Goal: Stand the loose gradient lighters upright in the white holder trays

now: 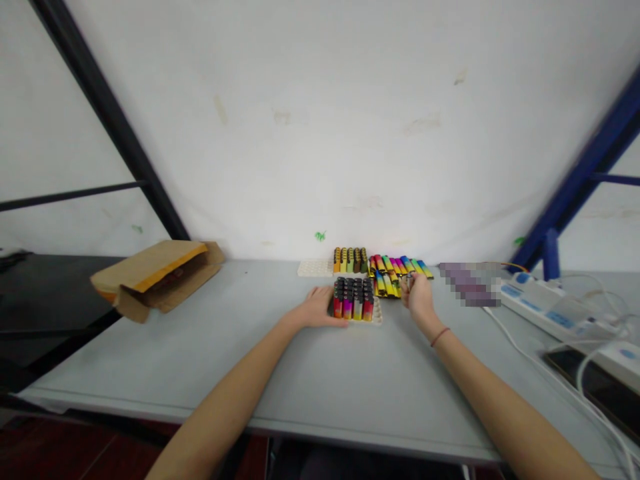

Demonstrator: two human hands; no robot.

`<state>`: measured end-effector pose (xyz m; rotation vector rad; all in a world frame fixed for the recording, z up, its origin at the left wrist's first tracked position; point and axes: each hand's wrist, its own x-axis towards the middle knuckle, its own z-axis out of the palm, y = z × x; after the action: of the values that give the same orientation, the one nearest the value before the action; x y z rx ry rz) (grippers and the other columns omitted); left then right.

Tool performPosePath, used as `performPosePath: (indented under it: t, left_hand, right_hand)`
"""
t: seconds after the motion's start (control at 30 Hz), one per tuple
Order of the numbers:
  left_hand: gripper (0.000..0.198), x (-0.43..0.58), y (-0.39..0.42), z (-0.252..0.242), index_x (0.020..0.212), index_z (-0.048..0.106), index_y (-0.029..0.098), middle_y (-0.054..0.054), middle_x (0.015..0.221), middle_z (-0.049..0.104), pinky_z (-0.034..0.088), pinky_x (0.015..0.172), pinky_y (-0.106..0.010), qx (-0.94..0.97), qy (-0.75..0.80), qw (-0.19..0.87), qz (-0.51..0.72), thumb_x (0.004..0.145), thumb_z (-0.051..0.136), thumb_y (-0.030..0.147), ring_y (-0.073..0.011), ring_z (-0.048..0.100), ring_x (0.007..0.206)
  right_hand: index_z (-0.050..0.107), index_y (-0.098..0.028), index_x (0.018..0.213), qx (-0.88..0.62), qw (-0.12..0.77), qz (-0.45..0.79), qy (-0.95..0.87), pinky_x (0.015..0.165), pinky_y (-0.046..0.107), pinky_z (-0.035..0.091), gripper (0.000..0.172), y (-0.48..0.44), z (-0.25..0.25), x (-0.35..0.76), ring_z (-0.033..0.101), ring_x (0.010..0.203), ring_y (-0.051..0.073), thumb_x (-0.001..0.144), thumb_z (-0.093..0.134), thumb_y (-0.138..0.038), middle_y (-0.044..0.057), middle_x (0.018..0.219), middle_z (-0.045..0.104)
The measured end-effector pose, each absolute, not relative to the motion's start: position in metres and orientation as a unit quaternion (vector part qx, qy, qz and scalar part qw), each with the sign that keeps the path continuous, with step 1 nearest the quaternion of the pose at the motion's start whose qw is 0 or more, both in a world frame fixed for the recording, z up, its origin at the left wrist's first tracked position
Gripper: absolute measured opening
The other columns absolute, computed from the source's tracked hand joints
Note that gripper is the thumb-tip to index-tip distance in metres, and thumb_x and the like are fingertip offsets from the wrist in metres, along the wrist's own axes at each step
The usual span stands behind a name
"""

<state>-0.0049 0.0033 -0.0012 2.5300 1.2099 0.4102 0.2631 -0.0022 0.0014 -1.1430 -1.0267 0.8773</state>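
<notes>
Colourful lighters (354,300) with dark tops stand upright in rows in a white holed tray (377,313). Around the left side of that tray curls my left hand (319,307), its thumb along the front edge and its fingers behind. To the right, my right hand (417,297) is closed on what looks like a lighter (409,281); a small dark and silvery end shows at the fingers, the rest is hidden. Just beyond it lies a loose pile of bright multicoloured lighters (387,283).
Behind stands a second holed tray (315,268), its right part filled with yellow and dark lighters (350,260). An opened cardboard box (160,273) lies at the left. On the right are a power strip (545,310), white cables (520,357) and a dark phone-like device (590,380).
</notes>
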Motion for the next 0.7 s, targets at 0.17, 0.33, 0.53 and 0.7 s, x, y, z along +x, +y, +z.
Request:
performPosePath:
  t: [0.17, 0.33, 0.53, 0.7]
  left_hand:
    - [0.090, -0.005, 0.002, -0.002, 0.134, 0.041, 0.017, -0.015, 0.129, 0.053, 0.028, 0.107, -0.049, 0.880, 0.428, 0.149, 0.139, 0.064, 0.072, 0.064, -0.0346, 0.047, 0.121]
    - [0.090, -0.004, 0.002, 0.001, 0.136, 0.039, 0.019, -0.013, 0.130, 0.053, 0.029, 0.107, -0.048, 0.883, 0.422, 0.151, 0.143, 0.064, 0.072, 0.064, -0.0347, 0.047, 0.122]
    - [0.091, -0.004, 0.002, 0.001, 0.136, 0.039, 0.019, -0.013, 0.131, 0.052, 0.028, 0.107, -0.046, 0.886, 0.418, 0.146, 0.138, 0.065, 0.070, 0.065, -0.0339, 0.046, 0.123]
    - [0.093, -0.004, 0.002, 0.001, 0.137, 0.038, 0.017, -0.014, 0.131, 0.052, 0.029, 0.107, -0.048, 0.885, 0.419, 0.151, 0.140, 0.064, 0.070, 0.066, -0.0355, 0.047, 0.122]
  right_hand:
    - [0.029, -0.026, 0.054, -0.508, 0.656, 0.427, -0.360, 0.029, 0.022, 0.014, 0.042, -0.009, 0.008, 0.255, 0.016, 0.030, 0.008, 0.083, 0.034, -0.056, -0.008, 0.039, 0.020]
    - [0.027, -0.024, 0.048, -0.502, 0.636, 0.479, -0.337, 0.029, 0.022, 0.010, 0.047, -0.016, 0.015, 0.251, 0.012, 0.029, 0.006, 0.083, 0.034, -0.056, -0.008, 0.038, 0.016]
    - [0.026, -0.024, 0.046, -0.475, 0.619, 0.507, -0.368, 0.030, 0.021, 0.008, 0.050, -0.018, 0.019, 0.251, 0.011, 0.029, 0.006, 0.082, 0.032, -0.058, -0.008, 0.036, 0.016]
    - [0.028, -0.025, 0.049, -0.508, 0.635, 0.455, -0.364, 0.030, 0.022, 0.013, 0.050, -0.018, 0.016, 0.249, 0.017, 0.029, 0.007, 0.081, 0.036, -0.063, -0.007, 0.038, 0.019]
